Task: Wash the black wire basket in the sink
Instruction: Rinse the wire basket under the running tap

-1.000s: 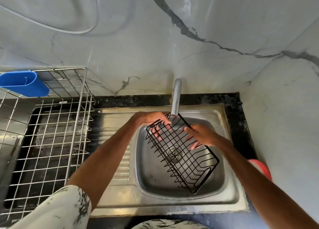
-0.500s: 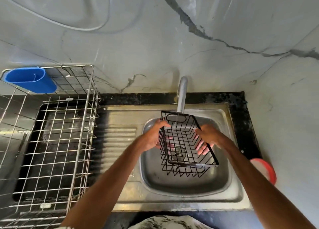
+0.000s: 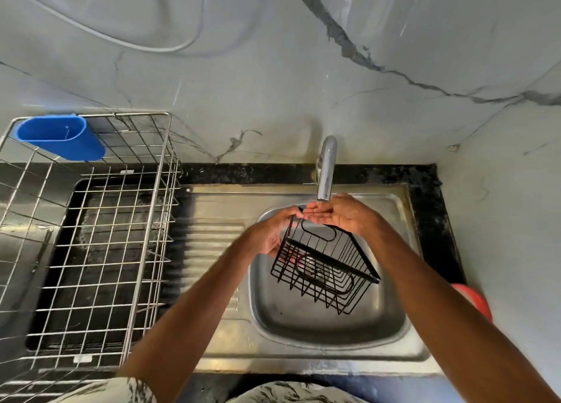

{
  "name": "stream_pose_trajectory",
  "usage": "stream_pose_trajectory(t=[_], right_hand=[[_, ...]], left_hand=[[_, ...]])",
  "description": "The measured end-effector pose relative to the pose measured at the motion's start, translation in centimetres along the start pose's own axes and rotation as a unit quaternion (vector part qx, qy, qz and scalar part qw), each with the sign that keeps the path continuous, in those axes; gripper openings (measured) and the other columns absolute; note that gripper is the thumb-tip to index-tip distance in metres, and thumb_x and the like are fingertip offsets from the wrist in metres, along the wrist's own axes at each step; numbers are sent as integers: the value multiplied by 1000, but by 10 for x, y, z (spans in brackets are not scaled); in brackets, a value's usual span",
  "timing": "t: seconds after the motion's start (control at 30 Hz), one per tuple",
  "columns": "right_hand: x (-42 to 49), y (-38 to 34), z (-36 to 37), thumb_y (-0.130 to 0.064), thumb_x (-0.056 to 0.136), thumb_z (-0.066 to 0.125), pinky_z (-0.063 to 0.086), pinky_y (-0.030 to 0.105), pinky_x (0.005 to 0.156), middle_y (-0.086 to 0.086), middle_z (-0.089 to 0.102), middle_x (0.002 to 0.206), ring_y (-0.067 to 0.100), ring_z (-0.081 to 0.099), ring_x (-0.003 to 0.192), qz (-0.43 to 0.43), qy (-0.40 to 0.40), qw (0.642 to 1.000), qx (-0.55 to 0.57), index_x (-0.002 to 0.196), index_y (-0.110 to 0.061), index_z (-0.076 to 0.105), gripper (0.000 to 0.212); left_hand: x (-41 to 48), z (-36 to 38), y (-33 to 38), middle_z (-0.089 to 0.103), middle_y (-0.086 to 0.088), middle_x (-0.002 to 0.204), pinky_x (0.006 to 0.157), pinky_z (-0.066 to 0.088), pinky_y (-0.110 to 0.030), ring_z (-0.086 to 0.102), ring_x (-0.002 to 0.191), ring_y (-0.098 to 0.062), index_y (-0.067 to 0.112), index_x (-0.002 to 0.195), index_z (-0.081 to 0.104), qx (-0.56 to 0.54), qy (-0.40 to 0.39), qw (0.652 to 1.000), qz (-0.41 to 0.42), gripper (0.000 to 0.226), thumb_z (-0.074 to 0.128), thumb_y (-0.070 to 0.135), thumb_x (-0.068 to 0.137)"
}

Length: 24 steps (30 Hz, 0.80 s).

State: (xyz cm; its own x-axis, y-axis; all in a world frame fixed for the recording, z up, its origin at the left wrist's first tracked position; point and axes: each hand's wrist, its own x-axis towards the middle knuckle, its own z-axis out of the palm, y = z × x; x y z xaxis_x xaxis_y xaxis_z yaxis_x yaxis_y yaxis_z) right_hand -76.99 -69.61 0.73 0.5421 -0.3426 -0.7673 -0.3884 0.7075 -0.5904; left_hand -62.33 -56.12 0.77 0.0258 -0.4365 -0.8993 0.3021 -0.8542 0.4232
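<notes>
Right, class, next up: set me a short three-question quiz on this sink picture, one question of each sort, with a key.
1. True or false: the black wire basket lies flat on the bottom of the sink.
2. What hangs on the back rim of the steel dish rack? A) a blue container B) a green sponge C) a white towel
3. Fill in: the ___ hand grips the basket's side.

Key: 1 false, it is held tilted above the bowl. 2 A. 3 left hand.
</notes>
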Motion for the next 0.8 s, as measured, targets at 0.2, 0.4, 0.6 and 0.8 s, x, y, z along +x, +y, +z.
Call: stream_pose_trajectory(t=[0.2,0.4,0.6,0.8], right_hand=[[14,-4,3,-6,95,65,58,43,95,28,71,113,34,73,103,-50,17,992,-117,120,10,64,30],[24,-4,-9,-11,87,77,62,34,83,21,73,110,28,74,97,-150,101,944,-275,115,7,67,35],[33,3,-13,-28,66,94,63,48,76,16,75,100,26,76,85,-145,80,900,-402,111,2,64,61],[27,6,-29,-15,85,80,62,29,70,11,78,91,24,78,83,-112,7,918,-380,96,-2,73,18]], left_hand=[[-23,-2,8,46,-15,139,100,50,-46,55,114,-29,20,121,53,-5,-49,997,61,39,70,35,89],[-37,-4,14,52,-15,131,70,52,-35,60,101,-29,14,134,47,35,-61,994,83,96,77,45,49],[-32,-1,27,50,-13,146,85,52,-37,59,103,-29,15,133,57,77,-54,995,37,73,74,52,72],[-40,-11,30,53,-22,142,78,54,-38,61,101,-28,16,138,54,61,-42,995,73,76,82,38,70]])
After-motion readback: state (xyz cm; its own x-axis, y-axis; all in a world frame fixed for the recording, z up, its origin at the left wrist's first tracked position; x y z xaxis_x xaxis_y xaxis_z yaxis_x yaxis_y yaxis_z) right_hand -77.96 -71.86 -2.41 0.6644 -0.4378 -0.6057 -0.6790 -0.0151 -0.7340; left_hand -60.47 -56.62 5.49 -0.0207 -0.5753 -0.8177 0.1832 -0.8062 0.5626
